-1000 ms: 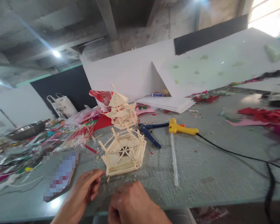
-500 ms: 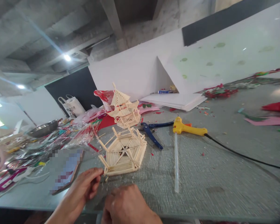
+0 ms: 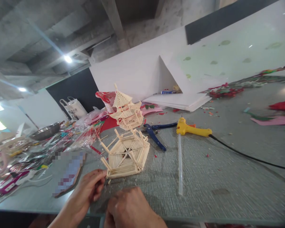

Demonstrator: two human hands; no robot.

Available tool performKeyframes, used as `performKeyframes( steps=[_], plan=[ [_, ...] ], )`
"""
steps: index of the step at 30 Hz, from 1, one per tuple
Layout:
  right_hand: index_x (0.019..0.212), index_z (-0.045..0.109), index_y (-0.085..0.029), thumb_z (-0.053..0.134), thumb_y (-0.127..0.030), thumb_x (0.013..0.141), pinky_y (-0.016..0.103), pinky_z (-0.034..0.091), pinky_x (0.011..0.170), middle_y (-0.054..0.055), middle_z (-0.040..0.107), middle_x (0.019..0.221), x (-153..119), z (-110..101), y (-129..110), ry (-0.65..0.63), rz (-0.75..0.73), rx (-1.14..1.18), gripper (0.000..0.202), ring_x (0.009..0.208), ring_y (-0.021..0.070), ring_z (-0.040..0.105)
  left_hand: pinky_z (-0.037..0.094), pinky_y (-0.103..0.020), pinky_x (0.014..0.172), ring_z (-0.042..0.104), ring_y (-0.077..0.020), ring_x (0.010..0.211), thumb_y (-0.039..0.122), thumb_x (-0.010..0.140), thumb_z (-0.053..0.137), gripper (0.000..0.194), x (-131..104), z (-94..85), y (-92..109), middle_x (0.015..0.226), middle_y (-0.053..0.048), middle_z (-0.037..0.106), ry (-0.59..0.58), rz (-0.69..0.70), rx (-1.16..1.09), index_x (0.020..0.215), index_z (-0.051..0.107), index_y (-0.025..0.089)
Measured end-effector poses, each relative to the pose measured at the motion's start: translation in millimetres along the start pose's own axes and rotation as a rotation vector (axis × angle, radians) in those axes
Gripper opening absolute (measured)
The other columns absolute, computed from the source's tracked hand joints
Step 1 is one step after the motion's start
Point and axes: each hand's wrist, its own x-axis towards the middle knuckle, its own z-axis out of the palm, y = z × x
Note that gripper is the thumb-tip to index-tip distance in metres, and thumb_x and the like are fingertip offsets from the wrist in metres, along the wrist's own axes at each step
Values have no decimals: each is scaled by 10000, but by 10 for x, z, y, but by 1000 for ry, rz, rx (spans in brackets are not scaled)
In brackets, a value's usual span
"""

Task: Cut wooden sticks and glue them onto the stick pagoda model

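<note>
Wooden-stick frame point(image 3: 128, 163), near-left corner touching left fingers point(image 3: 100, 173), right hand point(image 3: 130, 205) apart

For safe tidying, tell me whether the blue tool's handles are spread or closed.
Spread: the blue tool lies with its two handles in a V.

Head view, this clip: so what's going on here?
A person is working at a table with a many-sided frame of thin sticks. The left hand has its fingertips at the frame's near left corner; whether they pinch it is unclear. The right hand is curled in front of the frame, its palm hidden. A stick pagoda stands behind the frame. To the right lie a blue-handled tool and a yellow glue gun.
</note>
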Motion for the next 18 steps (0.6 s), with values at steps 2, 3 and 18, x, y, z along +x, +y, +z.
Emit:
performKeyframes(
  steps=[2, 3, 18],
  plan=[
    [706, 684, -146, 506, -233, 661, 271, 382, 485, 75, 677, 641, -1, -9, 6, 4, -18, 7, 204, 522, 178, 586, 206, -136, 329, 305, -37, 407, 471, 606, 697, 375, 2, 2, 0, 502, 77, 376, 4, 8, 1, 569, 487, 162],
    [697, 681, -147, 505, -233, 664, 270, 375, 484, 71, 675, 639, -3, -12, 11, 10, -21, 7, 198, 519, 174, 581, 206, -135, 329, 306, -37, 408, 467, 611, 695, 372, 3, 2, -1, 501, 77, 374, 5, 10, 3, 569, 488, 161],
    [712, 681, -150, 511, -229, 687, 286, 395, 538, 72, 679, 674, 6, 54, 40, 9, -21, 36, 189, 582, 181, 581, 195, -136, 333, 306, -34, 414, 460, 622, 692, 368, 50, -18, -11, 519, 68, 386, -10, -5, 31, 595, 484, 157]
  ],
)
